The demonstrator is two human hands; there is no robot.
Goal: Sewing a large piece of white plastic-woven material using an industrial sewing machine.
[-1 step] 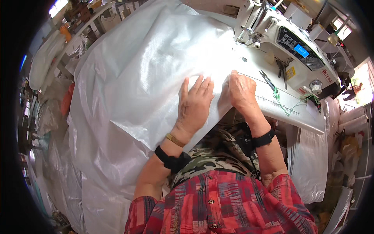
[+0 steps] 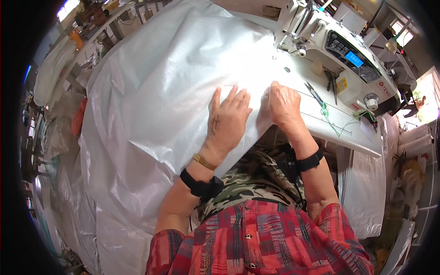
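Observation:
A large white woven plastic sheet (image 2: 151,105) spreads over the sewing table and hangs down its left side in folds. Flat on the sheet lies my left hand (image 2: 228,120), fingers stretched and slightly apart. My right hand (image 2: 284,104) is closed in a pinch on the sheet's right edge, thumb and finger together near the table's front; the fingertips are partly hidden. Ahead of both hands, at the sheet's far right corner, stands the white sewing machine head (image 2: 293,27). Strong glare washes out the sheet near the needle.
Scissors (image 2: 314,93) with green thread (image 2: 337,126) lie right of my right hand, on the table with a printed ruler (image 2: 327,123). Beside them stands a translucent bottle (image 2: 350,89) under the machine's arm. More plastic sheeting (image 2: 362,192) hangs at the right.
My left hand has slid slightly to the left and away from me over the sheet. My right hand stays almost in place, still pinching the edge.

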